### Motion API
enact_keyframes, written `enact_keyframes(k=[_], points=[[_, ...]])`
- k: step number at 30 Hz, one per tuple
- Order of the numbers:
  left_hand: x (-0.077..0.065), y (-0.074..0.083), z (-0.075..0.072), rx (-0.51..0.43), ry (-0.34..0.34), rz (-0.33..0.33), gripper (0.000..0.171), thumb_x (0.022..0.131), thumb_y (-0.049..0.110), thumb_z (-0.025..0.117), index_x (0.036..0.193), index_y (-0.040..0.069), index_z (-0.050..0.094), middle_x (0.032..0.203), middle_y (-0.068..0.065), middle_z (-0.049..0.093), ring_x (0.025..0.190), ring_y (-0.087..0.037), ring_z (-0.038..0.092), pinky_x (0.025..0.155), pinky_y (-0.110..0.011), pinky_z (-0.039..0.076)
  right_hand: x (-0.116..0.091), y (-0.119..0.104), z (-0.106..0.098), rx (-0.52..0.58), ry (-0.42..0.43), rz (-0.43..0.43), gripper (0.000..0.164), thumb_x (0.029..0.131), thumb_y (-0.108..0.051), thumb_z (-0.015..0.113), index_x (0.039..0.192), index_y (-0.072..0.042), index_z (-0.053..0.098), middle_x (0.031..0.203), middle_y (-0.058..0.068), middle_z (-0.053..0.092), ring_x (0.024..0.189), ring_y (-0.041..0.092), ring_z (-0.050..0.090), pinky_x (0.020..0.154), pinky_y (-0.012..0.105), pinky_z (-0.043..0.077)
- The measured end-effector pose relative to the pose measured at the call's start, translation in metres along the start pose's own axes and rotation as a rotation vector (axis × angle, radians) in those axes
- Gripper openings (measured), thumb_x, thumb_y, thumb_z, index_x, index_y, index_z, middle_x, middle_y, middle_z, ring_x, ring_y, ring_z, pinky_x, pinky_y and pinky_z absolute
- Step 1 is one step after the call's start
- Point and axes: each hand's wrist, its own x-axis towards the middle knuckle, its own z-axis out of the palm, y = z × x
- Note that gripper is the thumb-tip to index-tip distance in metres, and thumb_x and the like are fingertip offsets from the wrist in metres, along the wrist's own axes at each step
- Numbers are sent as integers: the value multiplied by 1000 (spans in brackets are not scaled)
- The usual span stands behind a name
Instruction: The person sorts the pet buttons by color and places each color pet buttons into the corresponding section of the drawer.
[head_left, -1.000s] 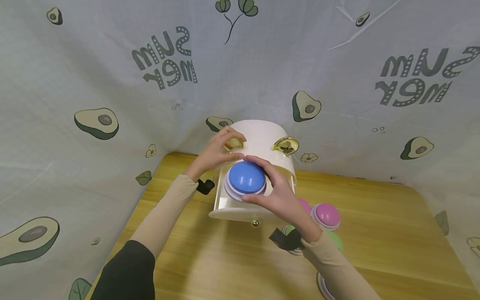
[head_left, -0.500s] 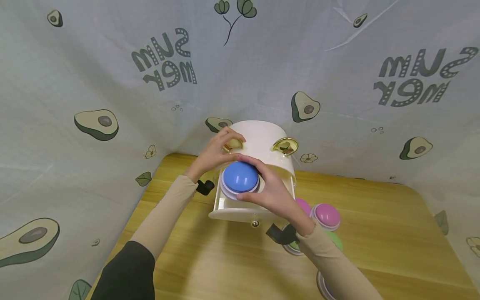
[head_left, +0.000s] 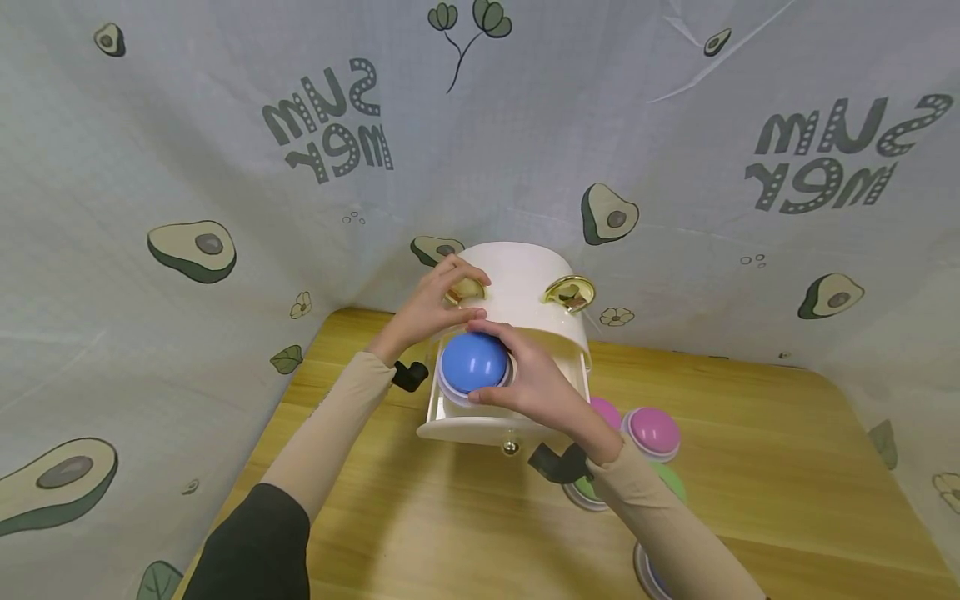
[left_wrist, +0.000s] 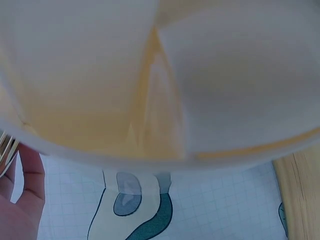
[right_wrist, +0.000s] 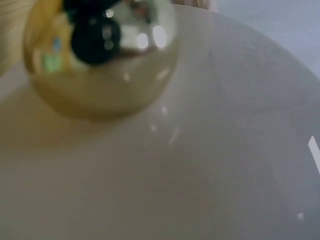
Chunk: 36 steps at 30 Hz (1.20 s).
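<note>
1. Fingers (head_left: 504, 332) of the right hand (head_left: 538, 385) curled round a glossy blue dome (head_left: 474, 362) with a pale round base (head_left: 448, 392), in or just above the white, curved-front drawer (head_left: 465, 429).
2. The left hand (head_left: 427, 310) gripped a shiny gold, ear-shaped fitting (head_left: 467, 291).
3. Holding the dome level, clear of the drawer's sides, seemed wise.

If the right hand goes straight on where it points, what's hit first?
Probably the left hand, just beyond the fingertips of the right hand in the head view; depth between them is unclear.
</note>
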Motion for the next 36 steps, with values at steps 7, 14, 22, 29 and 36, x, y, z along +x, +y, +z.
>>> enact_keyframes(k=[7, 14, 22, 29, 36], points=[[0, -1, 0, -2, -1, 6, 36, 82, 19, 77, 114, 12, 62, 108, 0, 49, 105, -17, 45, 90, -38, 38, 2, 0, -1, 25, -42, -9, 65, 77, -1, 77, 134, 2, 47, 135, 14, 52, 128, 29, 45, 106, 42, 32], [-1, -1, 0, -11, 5, -4, 36, 82, 19, 77, 114, 12, 62, 108, 1, 49, 105, -16, 45, 89, -38, 38, 1, 1, -1, 70, -31, -33, 57, 81, 1, 73, 132, 5, 49, 134, 16, 53, 128, 28, 45, 106, 37, 32], [-1, -1, 0, -11, 12, -8, 36, 81, 20, 78, 113, 12, 63, 108, 1, 49, 104, -16, 45, 90, -38, 38, -11, -1, -12, 146, 41, -58, 56, 83, 4, 70, 134, 1, 48, 133, 16, 53, 127, 24, 46, 107, 33, 32], [-1, 0, 1, -11, 13, -39, 36, 81, 20, 78, 113, 11, 64, 108, 1, 50, 104, -16, 45, 91, -38, 38, -31, 4, -28, 238, 131, -164, 53, 81, 15, 64, 131, 7, 48, 130, 25, 52, 124, 23, 48, 105, 30, 33], [-1, 0, 2, -30, 21, -31, 35, 81, 20, 78, 112, 12, 64, 107, 2, 50, 103, -16, 46, 85, -35, 42, -57, 2, -46, 278, 189, -187, 56, 80, 21, 60, 133, 8, 46, 132, 22, 51, 125, 21, 47, 104, 27, 33]])
